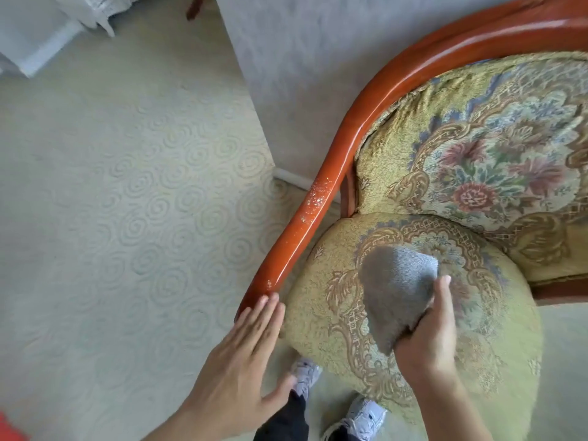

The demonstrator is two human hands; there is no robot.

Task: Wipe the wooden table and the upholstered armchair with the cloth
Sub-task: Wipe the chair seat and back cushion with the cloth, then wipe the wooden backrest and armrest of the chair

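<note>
The upholstered armchair fills the right half, with a floral yellow seat cushion (pixel 334 313), a matching backrest (pixel 477 138) and a curved red-brown wooden armrest (pixel 318 202) that shows pale specks. A grey cloth (pixel 394 288) lies on the seat cushion. My right hand (pixel 426 338) grips its near edge and holds it against the fabric. My left hand (pixel 241 354) is flat with straight fingers, fingertips touching the near end of the armrest. The wooden table is out of view.
Pale carpet with a swirl pattern (pixel 143 218) covers the floor to the left. A grey wall (pixel 302 74) stands behind the armchair. White furniture (pixel 47 33) sits at top left. My shoes (pixel 359 415) are below the seat's front edge.
</note>
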